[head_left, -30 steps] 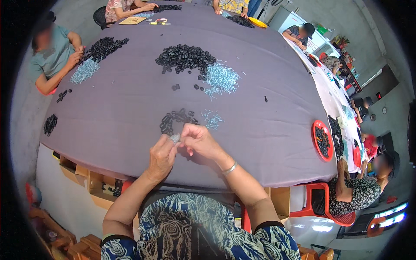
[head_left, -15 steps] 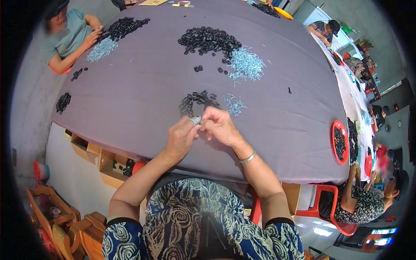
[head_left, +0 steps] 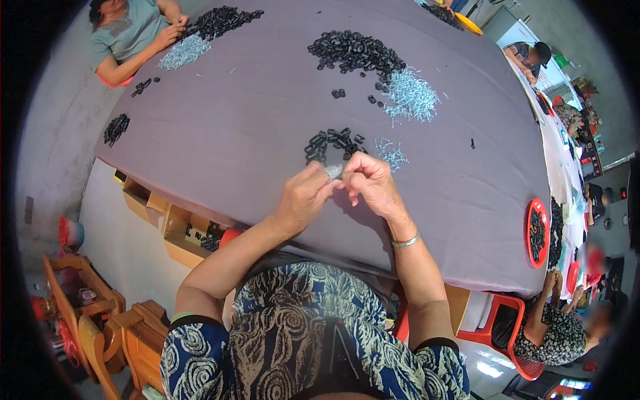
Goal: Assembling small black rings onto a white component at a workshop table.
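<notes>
My left hand point(head_left: 301, 200) is closed in a pinch above the near part of the table. A silvery-grey wrap or piece point(head_left: 333, 172) shows at its fingertips; I cannot tell which. Close beside it, my right hand point(head_left: 375, 188) has thumb and index finger pressed together, and whatever is between them is too small to make out. Just beyond both hands lies a loose ring of small black cylindrical parts point(head_left: 319, 147). To its right is a little scatter of silvery-blue screws point(head_left: 392, 155).
Farther back on the grey-brown cloth point(head_left: 233, 147) are a large heap of black parts point(head_left: 353, 51) and a heap of screws point(head_left: 410, 95). A red tray point(head_left: 535, 233) of small parts sits near the right edge. Co-workers sit at far left and along the right.
The whole view has shifted, so table and piles appear farther right. My hands stay close together above the table, with the right fingers slightly farther from the left fingertips.
</notes>
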A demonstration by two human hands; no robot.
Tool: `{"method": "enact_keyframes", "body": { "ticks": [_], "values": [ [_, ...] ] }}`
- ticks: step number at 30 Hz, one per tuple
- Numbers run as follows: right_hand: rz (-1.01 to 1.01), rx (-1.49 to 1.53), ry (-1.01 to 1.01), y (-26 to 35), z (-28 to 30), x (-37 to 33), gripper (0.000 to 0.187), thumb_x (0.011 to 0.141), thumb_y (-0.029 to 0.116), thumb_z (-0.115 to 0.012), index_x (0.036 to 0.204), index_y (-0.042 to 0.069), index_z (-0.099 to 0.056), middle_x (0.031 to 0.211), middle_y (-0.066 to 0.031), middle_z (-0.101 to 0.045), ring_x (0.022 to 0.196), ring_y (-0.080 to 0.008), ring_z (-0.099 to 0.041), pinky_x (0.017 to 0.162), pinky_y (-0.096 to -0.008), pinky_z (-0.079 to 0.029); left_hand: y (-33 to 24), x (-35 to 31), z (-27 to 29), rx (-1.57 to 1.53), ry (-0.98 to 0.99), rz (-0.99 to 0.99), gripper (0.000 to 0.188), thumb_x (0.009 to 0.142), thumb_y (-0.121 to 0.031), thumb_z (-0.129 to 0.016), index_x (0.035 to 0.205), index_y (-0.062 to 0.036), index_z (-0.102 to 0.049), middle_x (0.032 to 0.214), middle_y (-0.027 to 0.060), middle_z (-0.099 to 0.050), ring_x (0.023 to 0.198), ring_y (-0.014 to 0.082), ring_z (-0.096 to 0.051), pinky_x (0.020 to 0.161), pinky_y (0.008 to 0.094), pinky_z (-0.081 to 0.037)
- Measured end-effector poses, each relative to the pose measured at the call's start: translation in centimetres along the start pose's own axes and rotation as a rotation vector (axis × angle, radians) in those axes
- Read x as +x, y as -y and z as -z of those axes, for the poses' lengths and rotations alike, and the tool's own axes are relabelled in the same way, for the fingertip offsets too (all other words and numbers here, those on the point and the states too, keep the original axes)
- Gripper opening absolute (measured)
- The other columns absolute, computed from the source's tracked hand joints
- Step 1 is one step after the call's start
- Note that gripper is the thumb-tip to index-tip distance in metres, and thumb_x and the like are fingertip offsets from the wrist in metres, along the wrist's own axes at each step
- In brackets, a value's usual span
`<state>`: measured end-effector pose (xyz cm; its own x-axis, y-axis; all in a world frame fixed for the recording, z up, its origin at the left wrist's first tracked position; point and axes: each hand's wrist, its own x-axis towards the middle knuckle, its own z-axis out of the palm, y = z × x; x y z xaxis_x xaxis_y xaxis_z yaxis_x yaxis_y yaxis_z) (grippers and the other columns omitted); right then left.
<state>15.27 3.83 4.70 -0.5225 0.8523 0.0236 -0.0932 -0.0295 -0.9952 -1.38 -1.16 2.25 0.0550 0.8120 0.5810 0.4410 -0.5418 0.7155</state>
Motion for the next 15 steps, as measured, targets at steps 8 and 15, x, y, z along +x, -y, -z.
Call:
{"method": "enact_keyframes", "body": {
  "ticks": [8,15],
  "values": [
    [-0.017,-0.054,0.012,-0.4,0.4,0.3,0.01,0.082,-0.005,-0.047,0.078,0.001,-0.055,0.073,-0.0064,-0.062,0.054,-0.0054,-0.053,0.044,-0.0207,-0.047,0.3,0.3,0.1,0.153,0.033,-0.091,0.005,0.079,0.004,-0.064,0.083,0.0011,-0.062,0.072,0.0102,-0.053,0.058,0.0197,-0.06,0.05,0.0321,-0.046],
    [-0.017,-0.059,-0.04,-1.5,0.5,1.2,0.009,0.084,0.001,-0.056,0.075,0.0,-0.059,0.068,-0.0046,-0.061,0.052,-0.0059,-0.053,0.043,-0.021,-0.047,1.9,0.6,-0.5,0.189,0.048,-0.088,0.002,0.081,0.003,-0.061,0.083,0.0021,-0.061,0.073,0.0089,-0.054,0.058,0.0178,-0.062,0.05,0.0293,-0.048]
  ]
}}
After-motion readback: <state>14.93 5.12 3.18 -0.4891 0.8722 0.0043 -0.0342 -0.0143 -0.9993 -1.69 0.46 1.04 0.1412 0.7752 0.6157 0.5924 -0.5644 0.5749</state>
